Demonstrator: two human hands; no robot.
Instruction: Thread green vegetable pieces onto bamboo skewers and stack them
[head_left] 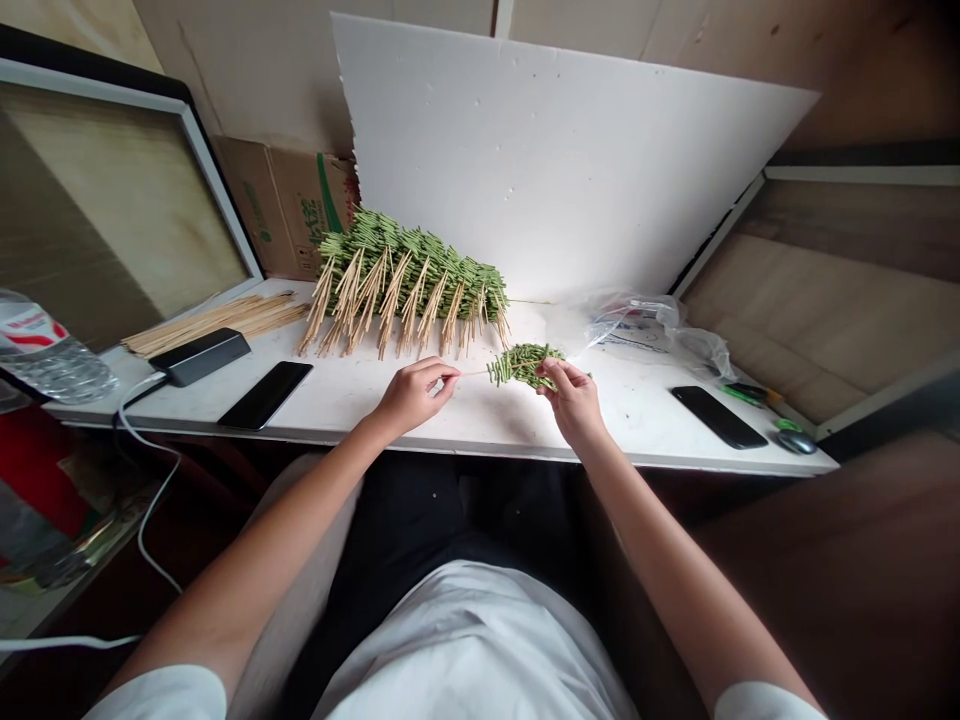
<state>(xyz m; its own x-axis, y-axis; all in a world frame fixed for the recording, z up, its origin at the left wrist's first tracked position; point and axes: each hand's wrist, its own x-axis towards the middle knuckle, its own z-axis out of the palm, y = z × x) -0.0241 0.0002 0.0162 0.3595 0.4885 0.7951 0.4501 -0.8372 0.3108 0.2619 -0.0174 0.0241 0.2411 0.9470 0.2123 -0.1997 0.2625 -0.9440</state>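
Note:
Between my two hands runs a thin wooden skewer (pixel 472 373), held almost level above the table. My left hand (pixel 420 393) pinches its bare end. Short green bean-like pieces (pixel 496 373) are threaded crosswise on the skewer toward the right. At the other end, my right hand (pixel 574 400) has its thumb and fingers closed by the green pieces; exactly what is in its fingertips is partly hidden. A small heap of loose green pieces (pixel 534 353) lies just behind the skewer. Farther back is a large stack of filled green skewers (pixel 420 250), bare ends toward me.
Bare skewers (pixel 225 322) lie at the left behind a dark box-shaped device (pixel 196 356). Phones lie left (pixel 266 395) and right (pixel 718 416). Plastic bags (pixel 652 322) sit back right, a bottle (pixel 49 345) far left. A white board (pixel 555 160) stands behind the table.

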